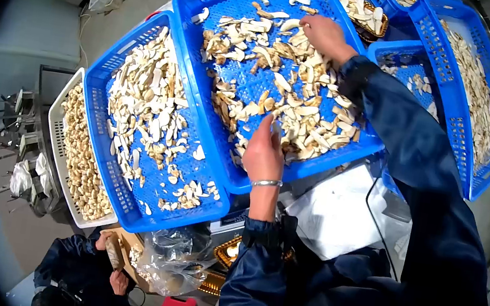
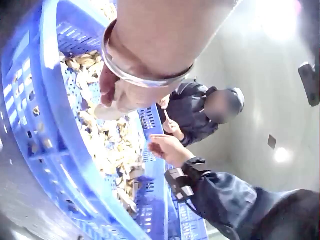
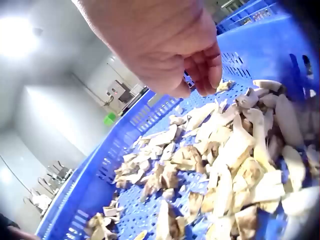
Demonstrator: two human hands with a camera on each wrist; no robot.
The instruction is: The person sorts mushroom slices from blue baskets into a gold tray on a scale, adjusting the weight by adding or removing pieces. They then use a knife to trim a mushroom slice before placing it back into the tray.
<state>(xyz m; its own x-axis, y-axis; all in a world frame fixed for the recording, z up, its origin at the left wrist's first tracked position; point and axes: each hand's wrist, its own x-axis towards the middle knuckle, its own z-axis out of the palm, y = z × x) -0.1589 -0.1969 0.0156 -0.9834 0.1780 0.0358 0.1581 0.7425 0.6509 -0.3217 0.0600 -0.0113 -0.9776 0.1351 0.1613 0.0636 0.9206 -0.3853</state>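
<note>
Sliced mushrooms [image 1: 311, 115] lie scattered in a large blue perforated crate [image 1: 225, 178]. Over the crate's near part, my left hand [image 1: 265, 156], with a silver bangle at its wrist, pinches a pale mushroom slice [image 2: 109, 111] between thumb and fingers. My right hand [image 1: 325, 37] reaches over the far right side of the crate, its fingertips beside a pale curved slice [image 1: 290, 25]. In the right wrist view its fingers [image 3: 214, 75] hang loosely bent above the slices, with nothing showing between them and the thumb.
A second blue crate [image 1: 123, 201] of slices adjoins on the left, beyond it a white crate [image 1: 80, 220] of small whole mushrooms. More blue crates [image 1: 453, 114] stand at right. Another person [image 1: 81, 274] works at lower left. A plastic bag [image 1: 175, 257] lies near the crates.
</note>
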